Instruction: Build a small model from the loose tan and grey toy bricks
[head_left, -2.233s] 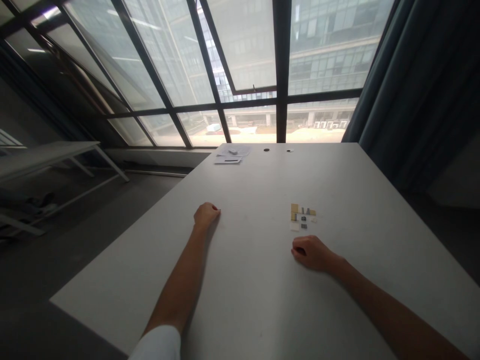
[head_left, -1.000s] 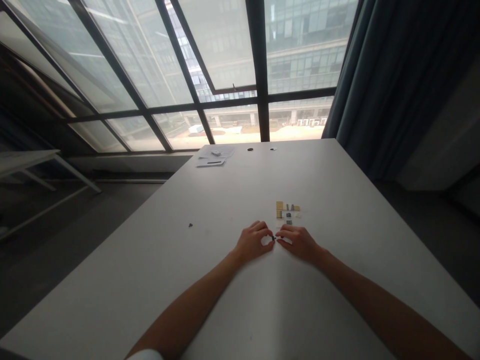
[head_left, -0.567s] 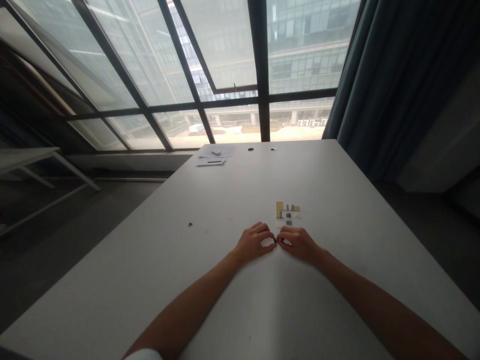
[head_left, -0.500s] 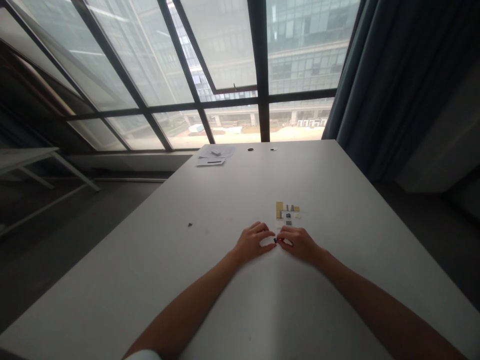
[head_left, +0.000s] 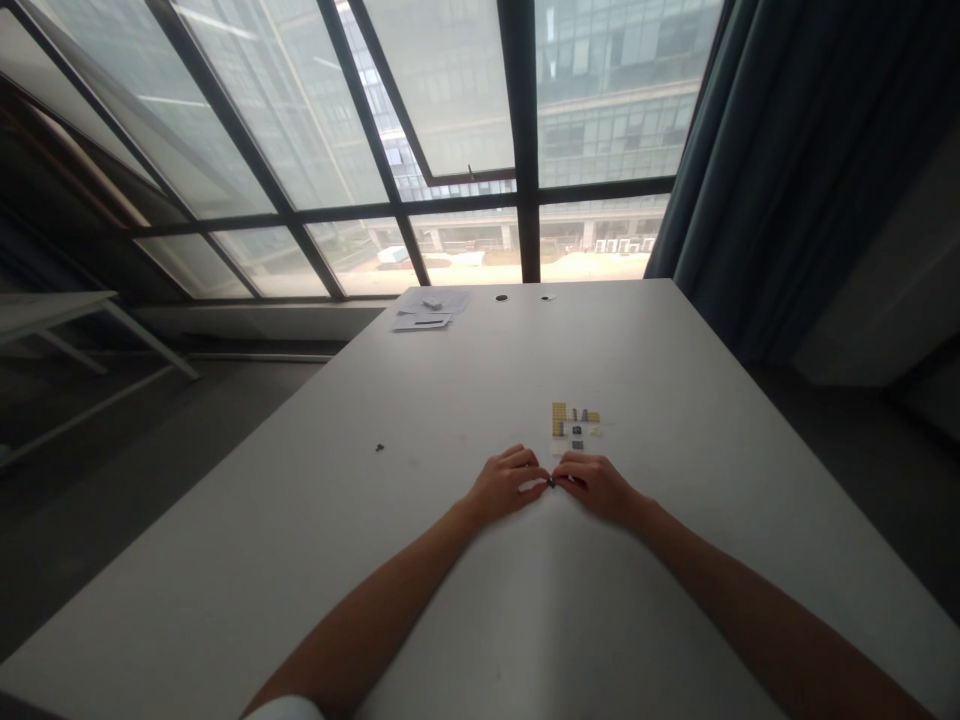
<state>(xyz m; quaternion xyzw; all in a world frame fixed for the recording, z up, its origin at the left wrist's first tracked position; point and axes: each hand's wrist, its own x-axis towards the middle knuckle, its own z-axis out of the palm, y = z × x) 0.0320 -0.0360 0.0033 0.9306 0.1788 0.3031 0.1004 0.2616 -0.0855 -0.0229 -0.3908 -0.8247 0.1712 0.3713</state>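
Note:
Between the fingertips of both hands sits a small dark piece [head_left: 552,483], too tiny to make out in detail. My left hand [head_left: 511,482] pinches it from the left, its thumb and fingers closed around the piece. My right hand [head_left: 594,484] holds it from the right, thumb and index finger pressed together. Just beyond my right hand lies a group of small parts: yellow bricks [head_left: 559,411], a dark round piece [head_left: 577,430] and a dark rectangular piece [head_left: 577,445].
A small dark piece [head_left: 379,447] lies apart on the left of the white table [head_left: 450,390]. Papers [head_left: 421,322] rest at the far left corner, and two round holes are near the far edge. Windows stand behind, with a blue curtain [head_left: 720,190] on the right.
The fingers of my left hand have closed onto the small dark piece, and my right thumb has drawn in. The parts on the table are unmoved.

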